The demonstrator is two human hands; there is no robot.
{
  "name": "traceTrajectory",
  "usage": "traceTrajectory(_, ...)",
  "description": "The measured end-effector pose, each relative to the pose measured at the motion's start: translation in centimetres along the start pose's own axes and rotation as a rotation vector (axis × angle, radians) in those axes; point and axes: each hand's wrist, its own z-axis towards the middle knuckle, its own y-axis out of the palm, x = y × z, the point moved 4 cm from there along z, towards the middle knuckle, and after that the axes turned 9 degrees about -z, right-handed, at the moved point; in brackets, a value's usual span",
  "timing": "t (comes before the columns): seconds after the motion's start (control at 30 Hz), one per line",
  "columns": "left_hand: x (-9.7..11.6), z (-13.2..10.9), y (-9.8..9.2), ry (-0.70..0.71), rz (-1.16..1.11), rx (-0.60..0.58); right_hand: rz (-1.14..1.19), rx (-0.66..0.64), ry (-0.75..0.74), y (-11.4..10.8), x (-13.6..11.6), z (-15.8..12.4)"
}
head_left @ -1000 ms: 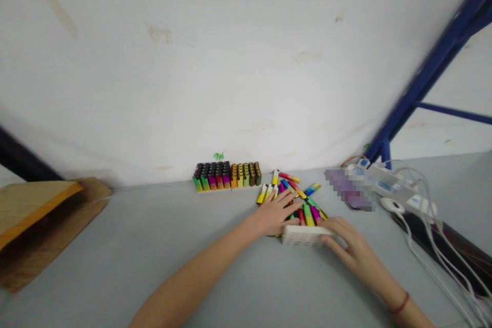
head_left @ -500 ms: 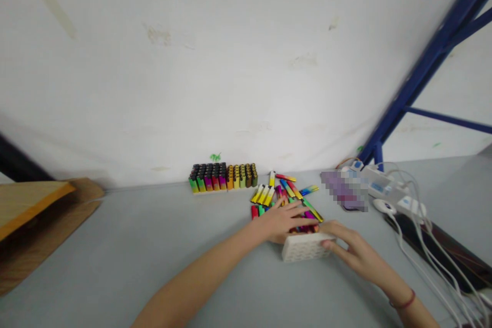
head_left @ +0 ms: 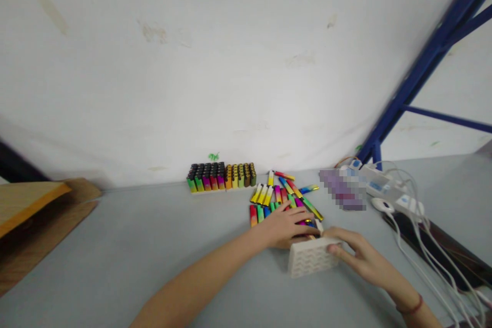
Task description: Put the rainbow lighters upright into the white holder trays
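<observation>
My right hand (head_left: pixel 355 253) grips the right end of a white tray (head_left: pixel 313 260) with a grid of small cells. The tray is tipped up on its side, its patterned face towards me. Just behind it, my left hand (head_left: pixel 282 228) lies over a pile of lighters, fingers stretched out and spread. Its palm and part of the pile under it are hidden. Loose colourful lighters (head_left: pixel 263 195) lie on the table around and beyond the left hand, several of them side by side in rows.
Black-topped lighters (head_left: pixel 206 178) and gold-topped lighters (head_left: pixel 241 176) stand upright in blocks by the wall. To the right are a blurred purple item (head_left: pixel 340 189), a power strip (head_left: pixel 380 179) and white cables (head_left: pixel 423 236). A cardboard box (head_left: pixel 42 225) is at the left.
The white tray and my right hand have shifted slightly towards me and to the right. My left hand has moved slightly nearer, and more of the loose lighters now show.
</observation>
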Motion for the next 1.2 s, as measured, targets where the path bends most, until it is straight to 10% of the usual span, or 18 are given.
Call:
traceTrajectory(0.37,-0.4,-0.7,-0.7,-0.08,-0.211,0.125,0.044,0.246,-0.046,-3.1,-0.8,0.1)
traceTrajectory(0.53,-2.7,-1.7,-2.5,-0.603,-0.955,0.484,-0.018,0.421,-0.224,-2.2,-2.1,2.1)
traceTrajectory(0.67,-3.3,-3.1,-2.3,-0.876,-1.526,0.476,-0.133,0.29,-0.381,-0.6,-4.1,4.0)
traceTrajectory(1.0,-4.0,-16.2,-8.0,-1.055,-1.101,0.445,-0.383,0.208,0.064,-1.1,2.7,15.1)
traceTrajectory(1.2,-5.9,-25.1,-11.1,-1.222,-0.918,0.568,-0.624,0.034,0.073,1.6,5.9,19.5)
